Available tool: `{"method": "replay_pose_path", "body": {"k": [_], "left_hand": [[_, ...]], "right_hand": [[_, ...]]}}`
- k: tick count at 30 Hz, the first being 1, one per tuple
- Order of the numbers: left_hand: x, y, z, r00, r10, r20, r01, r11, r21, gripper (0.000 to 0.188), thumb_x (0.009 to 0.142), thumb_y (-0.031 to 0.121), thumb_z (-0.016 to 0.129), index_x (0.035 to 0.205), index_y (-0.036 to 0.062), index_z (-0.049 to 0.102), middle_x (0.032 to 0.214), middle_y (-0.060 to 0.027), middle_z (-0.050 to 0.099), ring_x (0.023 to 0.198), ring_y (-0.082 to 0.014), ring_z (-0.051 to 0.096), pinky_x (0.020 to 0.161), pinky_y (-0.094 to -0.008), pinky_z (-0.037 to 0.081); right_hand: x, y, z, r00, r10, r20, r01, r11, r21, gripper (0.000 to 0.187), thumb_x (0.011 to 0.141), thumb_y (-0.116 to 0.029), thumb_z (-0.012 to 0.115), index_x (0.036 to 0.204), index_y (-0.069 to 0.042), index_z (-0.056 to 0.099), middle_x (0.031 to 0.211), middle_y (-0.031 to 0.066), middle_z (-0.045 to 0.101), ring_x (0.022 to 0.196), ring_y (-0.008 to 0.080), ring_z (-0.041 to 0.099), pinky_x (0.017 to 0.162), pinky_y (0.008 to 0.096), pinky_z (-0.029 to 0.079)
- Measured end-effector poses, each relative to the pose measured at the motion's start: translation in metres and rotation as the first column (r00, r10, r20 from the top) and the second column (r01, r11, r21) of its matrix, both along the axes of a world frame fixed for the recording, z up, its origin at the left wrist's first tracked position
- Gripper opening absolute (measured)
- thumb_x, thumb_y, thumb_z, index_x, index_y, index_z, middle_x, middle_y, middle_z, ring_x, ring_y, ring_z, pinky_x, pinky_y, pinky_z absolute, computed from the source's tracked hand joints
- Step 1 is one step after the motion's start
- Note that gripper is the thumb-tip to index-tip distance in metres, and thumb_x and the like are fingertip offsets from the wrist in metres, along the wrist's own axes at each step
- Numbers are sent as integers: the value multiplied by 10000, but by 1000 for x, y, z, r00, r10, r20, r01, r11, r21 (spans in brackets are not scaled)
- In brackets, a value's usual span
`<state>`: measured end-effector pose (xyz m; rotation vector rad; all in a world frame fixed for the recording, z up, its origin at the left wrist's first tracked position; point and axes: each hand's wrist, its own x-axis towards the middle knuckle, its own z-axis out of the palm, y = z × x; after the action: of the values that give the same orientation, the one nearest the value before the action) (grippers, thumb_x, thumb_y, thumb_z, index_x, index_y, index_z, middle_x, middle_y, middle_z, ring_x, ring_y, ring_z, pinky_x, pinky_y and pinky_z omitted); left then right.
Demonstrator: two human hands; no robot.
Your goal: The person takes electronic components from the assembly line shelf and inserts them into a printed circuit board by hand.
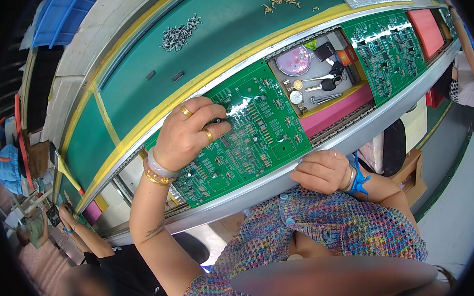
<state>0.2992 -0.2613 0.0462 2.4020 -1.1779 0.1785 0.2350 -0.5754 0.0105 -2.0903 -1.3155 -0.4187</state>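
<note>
Apparently populating the circuit board (260, 130), flat beside the metal rail (263, 183); pinching at board with left hand (196, 130), cannot tell on what; resting curled right hand (321, 171) on rail, cannot tell whether empty; next, probably needs aligning squarely before pressing

A head-worn fisheye looks down from close above — hands (182, 133) mid-frame, wearer's knitted top (337, 220) lower centre.
</note>
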Motion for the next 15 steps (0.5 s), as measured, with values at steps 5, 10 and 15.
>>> {"method": "replay_pose_path", "body": {"k": [5,10,15], "left_hand": [[-1,-3,0,997,-18,80,15,999,46,218,651,97,674,867,115,669,986,-24,604,907,-220,585,707,-346,522],[-3,-4,0,989,-47,143,36,996,81,213,633,85,682,844,89,657,981,-33,597,909,-214,586,710,-339,522],[-4,-8,5,979,-68,192,51,994,93,207,622,82,682,825,61,646,967,-44,593,898,-210,588,727,-328,528]], "right_hand": [[0,0,0,1000,2,4,-2,1000,-2,273,680,-165,652,946,-117,689,867,-6,642,787,147,622,716,241,496],[0,1,0,1000,-1,1,1,1000,4,277,675,-158,647,945,-113,690,867,-6,643,785,147,622,712,243,501],[0,0,2,1000,3,0,-3,1000,-3,274,680,-159,644,946,-114,690,864,-8,643,784,146,624,709,242,501]]}}
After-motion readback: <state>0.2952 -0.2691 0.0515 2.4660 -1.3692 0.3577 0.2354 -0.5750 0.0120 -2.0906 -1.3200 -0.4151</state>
